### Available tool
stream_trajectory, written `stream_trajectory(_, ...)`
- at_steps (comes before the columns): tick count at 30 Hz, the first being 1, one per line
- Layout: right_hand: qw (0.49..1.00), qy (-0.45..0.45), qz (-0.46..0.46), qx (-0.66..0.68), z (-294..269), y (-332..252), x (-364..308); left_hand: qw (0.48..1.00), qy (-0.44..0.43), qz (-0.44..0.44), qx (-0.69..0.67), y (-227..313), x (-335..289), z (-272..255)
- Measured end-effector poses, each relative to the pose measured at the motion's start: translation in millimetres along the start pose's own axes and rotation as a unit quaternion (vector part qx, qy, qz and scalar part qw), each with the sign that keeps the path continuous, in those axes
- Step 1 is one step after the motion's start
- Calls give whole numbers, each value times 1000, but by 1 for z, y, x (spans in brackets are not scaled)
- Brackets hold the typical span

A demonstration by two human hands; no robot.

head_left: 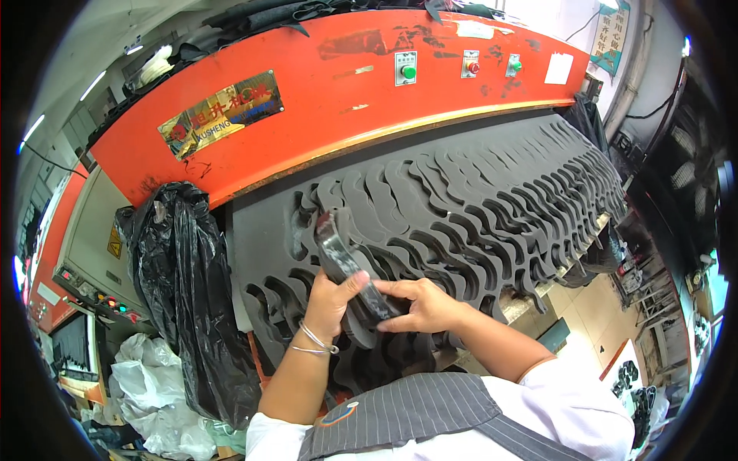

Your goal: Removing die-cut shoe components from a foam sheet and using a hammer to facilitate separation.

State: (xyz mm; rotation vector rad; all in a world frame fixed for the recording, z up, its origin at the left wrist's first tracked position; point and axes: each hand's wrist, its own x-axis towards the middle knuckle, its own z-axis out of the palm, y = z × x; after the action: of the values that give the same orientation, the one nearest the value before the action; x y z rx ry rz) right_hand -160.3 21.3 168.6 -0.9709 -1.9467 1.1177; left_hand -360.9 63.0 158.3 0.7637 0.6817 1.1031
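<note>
A: Where's the piece being handled?

B: The curved metal piece [333, 250] is up in front of the person's chest, over the near left part of the grey sheet [250, 223], slanting from far left to near right.

A: And the hands?

B: Both are closed on it. The left hand [329, 303] grips its side, thumb across it; the right hand [423, 306] pinches the near end between thumb and fingers.

A: How much of the sheet is done?

B: Most of it, I'd judge. Wavy gaps run in rows from the right side well over to the left. The nearer rows stand open, with thin strips between them; toward the far right the shapes look more like slits.

A: What's left, then?

B: A plain band at the far left, and another along the far edge, beside the orange machine [323, 123]. Whether those are meant to be used, I can't say. What lies under the hands is partly hidden, so I can't tell how far the gaps go there.
</note>
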Motion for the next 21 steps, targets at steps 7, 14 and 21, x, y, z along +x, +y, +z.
stream_trajectory(7,963,-235,46,-120,-23,-10,-27,921,-220,-31,318,23,-10,5)
stream_trajectory(14,988,90,-33,119,-55,-18,-75,565,-6,196,801,85,-35,-16)
stream_trajectory(21,993,107,54,-22,-17,-57,38,559,-131,289,766,-65,-37,-57)
